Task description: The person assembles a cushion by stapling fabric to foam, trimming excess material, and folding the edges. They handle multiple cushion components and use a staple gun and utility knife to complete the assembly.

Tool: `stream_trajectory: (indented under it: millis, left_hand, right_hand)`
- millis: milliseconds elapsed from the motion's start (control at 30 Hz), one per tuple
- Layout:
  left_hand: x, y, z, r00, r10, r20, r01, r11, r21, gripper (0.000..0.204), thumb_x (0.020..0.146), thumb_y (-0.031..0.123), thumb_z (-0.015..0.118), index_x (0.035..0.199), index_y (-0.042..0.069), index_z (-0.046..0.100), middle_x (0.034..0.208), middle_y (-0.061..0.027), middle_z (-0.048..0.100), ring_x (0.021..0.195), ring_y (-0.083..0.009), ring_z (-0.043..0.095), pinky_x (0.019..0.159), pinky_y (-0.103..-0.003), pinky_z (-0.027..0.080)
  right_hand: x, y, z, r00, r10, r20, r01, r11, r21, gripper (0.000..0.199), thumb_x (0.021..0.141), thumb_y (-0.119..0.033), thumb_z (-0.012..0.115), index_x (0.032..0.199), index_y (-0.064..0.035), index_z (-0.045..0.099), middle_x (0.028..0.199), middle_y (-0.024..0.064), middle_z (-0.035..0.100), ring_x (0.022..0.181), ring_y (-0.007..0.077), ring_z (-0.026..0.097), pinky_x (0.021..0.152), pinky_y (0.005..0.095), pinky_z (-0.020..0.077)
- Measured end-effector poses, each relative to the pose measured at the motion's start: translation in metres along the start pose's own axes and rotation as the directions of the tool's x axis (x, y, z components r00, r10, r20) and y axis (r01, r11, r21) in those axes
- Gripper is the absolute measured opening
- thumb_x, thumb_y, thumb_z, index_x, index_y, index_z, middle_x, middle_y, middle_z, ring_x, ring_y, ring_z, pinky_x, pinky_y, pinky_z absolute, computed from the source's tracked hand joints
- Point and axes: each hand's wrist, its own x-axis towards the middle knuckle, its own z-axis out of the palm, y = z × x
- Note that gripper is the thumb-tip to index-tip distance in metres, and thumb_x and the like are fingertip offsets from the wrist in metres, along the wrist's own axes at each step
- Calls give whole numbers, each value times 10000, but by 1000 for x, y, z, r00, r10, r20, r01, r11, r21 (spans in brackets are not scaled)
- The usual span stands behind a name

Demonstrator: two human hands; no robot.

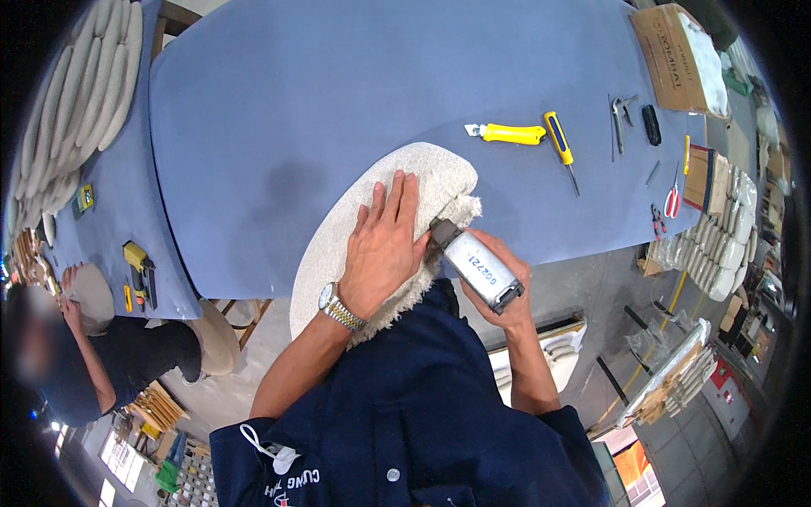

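A rounded seat pad [325, 245] covered in cream, textured fabric lies at the table's near edge, with a frayed fabric edge along its right side. My left hand [382, 253] lies on top of it, fingers stretched out and pressed to the fabric. My right hand [514, 275] is wrapped round a staple gun [478, 264] with a silver-white body and a dark nose. The nose meets the pad's frayed edge, close to my left thumb. Whether it touches the fabric I cannot tell.
Beyond the pad, a yellow utility knife [513, 134] and a screwdriver [559, 142] lie on the blue table [338, 76]. Farther right are pliers [619, 127], scissors [672, 201] and a cardboard box [669, 59]. A co-worker sits at the left near another staple gun [139, 269].
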Motion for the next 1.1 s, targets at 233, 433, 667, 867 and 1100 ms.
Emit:
stream_trajectory:
  millis: [233, 433, 667, 867, 1100]
  left_hand:
    - [2, 3, 0, 1000, -14, 3, 14, 1000, -22, 909, 848, 180, 757, 1594, 28, 259, 1620, -226, 347, 1440, -478, 402, 1140, -542, 421]
    - [-4, -2, 8, 999, -2, -33, 4, 998, 64, 884, 872, 296, 762, 1569, 11, 299, 1599, -233, 379, 1411, -451, 456, 1107, -511, 472]
    - [-101, -15, -4, 995, -73, 69, 58, 978, 201, 989, 872, 417, 757, 1639, 176, 181, 1621, -262, 317, 1423, -491, 424, 1091, -625, 440]
    - [-96, -61, -44, 992, -77, -98, 93, 980, 178, 776, 913, 253, 663, 1596, 165, 305, 1447, -267, 546, 1058, -387, 722, 662, -453, 628]
    - [-96, -88, -96, 752, 99, -651, 305, 824, 477, 622, 881, 186, 631, 1477, 115, 468, 1262, -255, 638, 929, -342, 724, 658, -457, 579]
  right_hand:
    - [13, -14, 4, 995, 104, 0, -104, 994, 39, 538, 784, -86, 776, 1297, -13, 630, 1180, 147, 708, 1078, 253, 702, 936, 337, 533]
    - [-10, 13, 4, 998, 43, -50, -42, 999, 18, 549, 804, -85, 798, 1310, 29, 620, 1216, 164, 702, 1114, 232, 685, 979, 352, 519]
    - [-62, 96, -14, 861, 317, -397, -301, 948, 106, 558, 820, -82, 832, 1300, 61, 587, 1190, 129, 669, 1101, 221, 625, 991, 373, 483]
    - [-86, 143, -13, 899, 280, -338, -362, 908, -210, 533, 725, -88, 866, 1187, 45, 637, 1035, 195, 737, 928, 340, 696, 851, 425, 535]
    - [-98, 123, 25, 935, 204, -292, -233, 970, -69, 557, 691, -102, 910, 1167, 38, 658, 1025, 154, 727, 931, 272, 696, 837, 424, 551]
